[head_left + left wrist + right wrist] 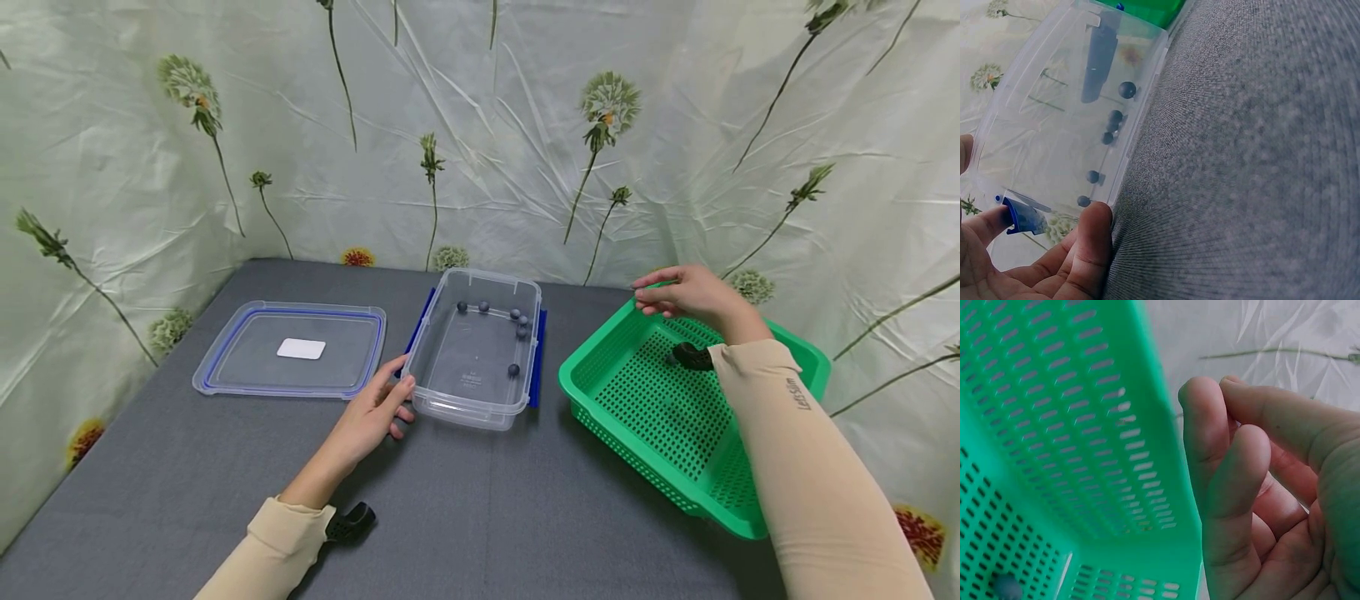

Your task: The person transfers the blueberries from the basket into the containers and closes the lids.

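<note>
We find the clear container (461,407) near the worktop's (450,517) far edge, uncovered, with six dark balls (513,370) loose on its floor, where the walls keep them from rolling off. The left hand (367,417) grips the near left corner, thumb against fingers; we judge this steadies the light box. The lid (255,358) lies flat towards the worktop's far left corner, presumably parked to leave the mouth free. The green basket (618,446) stands slantwise right of the container, a ball (1007,587) visible inside. Above its far left corner, the right hand (690,298) hangs well apart from the left, fingertips bunched; whether they pinch anything we cannot tell.
</note>
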### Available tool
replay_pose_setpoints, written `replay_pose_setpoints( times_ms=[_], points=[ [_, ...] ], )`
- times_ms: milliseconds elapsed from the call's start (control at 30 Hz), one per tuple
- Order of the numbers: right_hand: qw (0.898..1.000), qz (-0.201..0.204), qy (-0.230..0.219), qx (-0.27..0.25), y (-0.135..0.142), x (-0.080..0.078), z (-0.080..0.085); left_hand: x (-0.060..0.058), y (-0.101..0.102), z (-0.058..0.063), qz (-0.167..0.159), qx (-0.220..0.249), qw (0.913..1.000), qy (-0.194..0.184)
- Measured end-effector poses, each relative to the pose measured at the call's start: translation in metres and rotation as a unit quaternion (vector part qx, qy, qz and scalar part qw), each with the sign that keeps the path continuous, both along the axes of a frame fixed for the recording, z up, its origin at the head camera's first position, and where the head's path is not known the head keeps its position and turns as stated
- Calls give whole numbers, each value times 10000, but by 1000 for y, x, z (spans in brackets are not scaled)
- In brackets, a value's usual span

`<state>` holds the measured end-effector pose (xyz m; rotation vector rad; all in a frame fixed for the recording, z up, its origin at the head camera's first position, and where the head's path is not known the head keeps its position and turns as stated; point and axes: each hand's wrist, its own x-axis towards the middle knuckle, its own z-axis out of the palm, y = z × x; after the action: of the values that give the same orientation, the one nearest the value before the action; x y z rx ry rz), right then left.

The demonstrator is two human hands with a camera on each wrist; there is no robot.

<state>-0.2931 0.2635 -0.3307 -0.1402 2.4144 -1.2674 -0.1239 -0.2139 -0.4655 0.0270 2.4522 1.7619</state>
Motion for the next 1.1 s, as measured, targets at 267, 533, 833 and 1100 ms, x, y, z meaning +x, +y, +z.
replay_pose_setpoints(
  times_ms=[267, 533, 833, 1100],
  points=[
    [9997, 113, 181, 129, -26, -2, 8, 0, 0, 0, -22, -22, 10000, 20],
    [9995, 168, 254, 47, -56, -5, 10, 0, -1, 0, -21, -35, 10000, 36],
    [9984, 418, 374, 85, -81, -7, 9, -1, -1, 0, -30, -41, 10000, 83],
    [9972, 643, 377, 56, -107, -8, 4, -1, -2, -1, -39, -43, 9999, 96]
  ],
)
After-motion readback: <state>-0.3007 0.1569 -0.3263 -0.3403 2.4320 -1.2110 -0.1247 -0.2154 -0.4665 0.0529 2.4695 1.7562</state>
